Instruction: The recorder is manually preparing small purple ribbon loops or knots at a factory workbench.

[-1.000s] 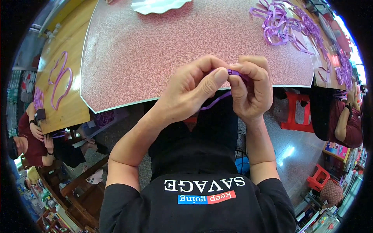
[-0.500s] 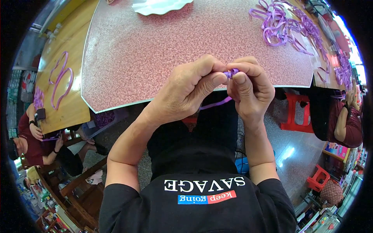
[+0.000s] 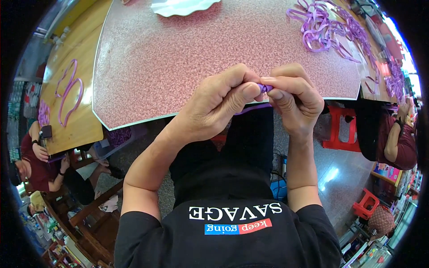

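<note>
Between my two hands, just over the near edge of the pink speckled table (image 3: 178,58), is a purple ribbon (image 3: 264,88) bent into a small loop or fold. My left hand (image 3: 219,98) pinches one side of it between thumb and forefinger. From the other side my right hand (image 3: 295,98) grips it with thumb and forefinger, its other fingers curled. A length of the same ribbon hangs below my hands, in front of my dark trousers. Most of the fold is hidden by my fingertips.
A tangled heap of purple ribbons (image 3: 319,29) lies at the table's far right. A white scalloped dish (image 3: 185,6) stands at the back. More ribbon (image 3: 70,96) rests on the wooden table at left. Red stools (image 3: 342,129) stand at right. People sit on both sides.
My right hand has shifted slightly right and turned, and its fingers have moved on the ribbon. The ribbon's loop looks smaller, and its hanging length lies higher. My left hand has barely moved.
</note>
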A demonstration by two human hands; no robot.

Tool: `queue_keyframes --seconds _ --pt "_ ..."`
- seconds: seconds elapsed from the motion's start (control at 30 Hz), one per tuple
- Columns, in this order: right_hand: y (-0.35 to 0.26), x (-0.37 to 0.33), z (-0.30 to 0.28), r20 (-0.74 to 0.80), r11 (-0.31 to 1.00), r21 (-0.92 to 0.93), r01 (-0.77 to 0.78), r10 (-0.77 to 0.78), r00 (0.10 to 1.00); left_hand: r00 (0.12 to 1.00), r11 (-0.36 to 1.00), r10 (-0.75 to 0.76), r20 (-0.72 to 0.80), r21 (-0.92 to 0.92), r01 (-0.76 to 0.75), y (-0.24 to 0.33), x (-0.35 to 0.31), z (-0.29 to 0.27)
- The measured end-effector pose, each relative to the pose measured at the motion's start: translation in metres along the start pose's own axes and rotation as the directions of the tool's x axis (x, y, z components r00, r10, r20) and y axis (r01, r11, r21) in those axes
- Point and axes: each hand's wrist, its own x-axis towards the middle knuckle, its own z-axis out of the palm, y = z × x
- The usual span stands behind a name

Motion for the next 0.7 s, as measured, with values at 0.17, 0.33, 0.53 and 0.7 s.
queue_keyframes --seconds 0.17,0.33,0.53,0.7 --pt "0.0 -0.001 0.0 -0.026 0.999 0.035 0.008 -0.007 1.0 0.988 0.925 -0.09 0.129 -0.358 0.131 -0.001 0.001 0.0" --pt "0.003 -0.003 0.0 -0.025 0.998 0.069 -0.012 0.013 1.0 0.981 0.848 -0.11 0.162 -0.5 0.177 -0.003 0.003 0.002" --pt "-0.002 -0.009 0.009 -0.072 0.988 0.137 -0.077 0.088 0.994 0.978 0.896 -0.16 0.135 -0.395 0.201 0.0 0.003 0.003" --pt "-0.003 -0.012 0.014 -0.103 0.989 0.136 -0.064 0.079 0.992 0.989 0.911 -0.126 0.081 -0.384 0.148 0.001 0.004 0.006"
